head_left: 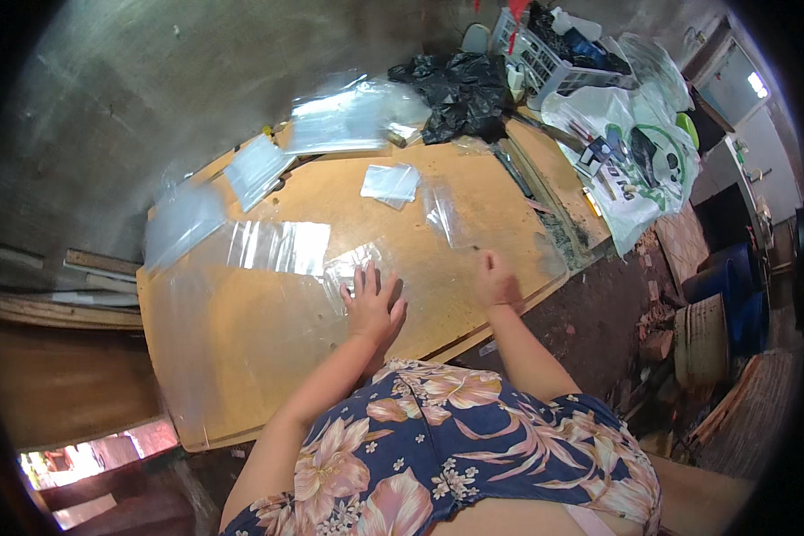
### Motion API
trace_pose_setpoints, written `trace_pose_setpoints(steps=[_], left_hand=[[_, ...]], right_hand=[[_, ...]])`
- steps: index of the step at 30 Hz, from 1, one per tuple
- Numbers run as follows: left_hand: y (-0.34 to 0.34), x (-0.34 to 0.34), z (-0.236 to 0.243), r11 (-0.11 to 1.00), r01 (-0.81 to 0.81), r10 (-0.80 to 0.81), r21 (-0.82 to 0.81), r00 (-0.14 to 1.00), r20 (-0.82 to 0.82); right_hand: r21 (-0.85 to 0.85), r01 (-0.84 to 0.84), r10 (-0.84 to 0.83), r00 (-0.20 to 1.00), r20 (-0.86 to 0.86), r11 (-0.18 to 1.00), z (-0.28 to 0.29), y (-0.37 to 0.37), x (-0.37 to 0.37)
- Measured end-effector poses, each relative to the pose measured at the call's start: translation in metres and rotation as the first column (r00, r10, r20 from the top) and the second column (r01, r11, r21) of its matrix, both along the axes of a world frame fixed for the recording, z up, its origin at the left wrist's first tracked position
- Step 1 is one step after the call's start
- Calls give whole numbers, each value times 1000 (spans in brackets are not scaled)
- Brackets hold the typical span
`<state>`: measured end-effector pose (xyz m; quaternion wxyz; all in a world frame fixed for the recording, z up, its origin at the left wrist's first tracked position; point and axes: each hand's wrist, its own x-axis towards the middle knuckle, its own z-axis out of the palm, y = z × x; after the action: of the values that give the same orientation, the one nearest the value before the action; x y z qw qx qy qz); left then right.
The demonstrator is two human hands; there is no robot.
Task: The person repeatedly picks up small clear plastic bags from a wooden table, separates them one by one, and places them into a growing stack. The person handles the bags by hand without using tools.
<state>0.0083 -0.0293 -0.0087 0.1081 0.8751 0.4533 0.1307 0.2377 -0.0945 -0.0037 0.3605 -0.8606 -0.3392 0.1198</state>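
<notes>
My left hand [372,305] lies flat with its fingers spread on a clear plastic bag [355,262] on the wooden table. To the right, my right hand [495,280] is closed, thumb and fingers pressed together near the lower corner of another clear bag [440,214]. A small dark speck shows at the fingertips; what they grip, if anything, is too small to tell. Left of my left hand, a row of overlapping clear bags [281,247] stretches across the tabletop. A small stack of bags [390,185] sits farther back.
Along the table's [268,384] far edge lie larger stacks of clear plastic [335,121], [257,170] and a plastic sheet [183,223]. Behind them are a black plastic bag [464,89] and a grey crate [554,67]. A white carrier bag [630,170] with tools covers the right side.
</notes>
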Motion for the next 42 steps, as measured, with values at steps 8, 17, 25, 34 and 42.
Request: trace_pose_setpoints(steps=[8,17,25,34,42], left_hand=[[11,14,13,941,306,-310,143,951,8],[75,131,4,904,426,-425,45,905,-21],[101,135,-7,968,208,-197,-140,977,86],[124,124,25,976,0,89,-216,911,402],[146,93,36,747,-15,444,-665,756,481]], right_hand=[[237,1,-85,935,344,972,-35,-29,72],[193,9,-77,935,346,981,-28,-28,68],[185,14,-72,948,309,983,-24,-28,65],[191,4,-71,936,344,982,-26,-27,64],[165,-2,-60,927,371,986,-32,-28,69]])
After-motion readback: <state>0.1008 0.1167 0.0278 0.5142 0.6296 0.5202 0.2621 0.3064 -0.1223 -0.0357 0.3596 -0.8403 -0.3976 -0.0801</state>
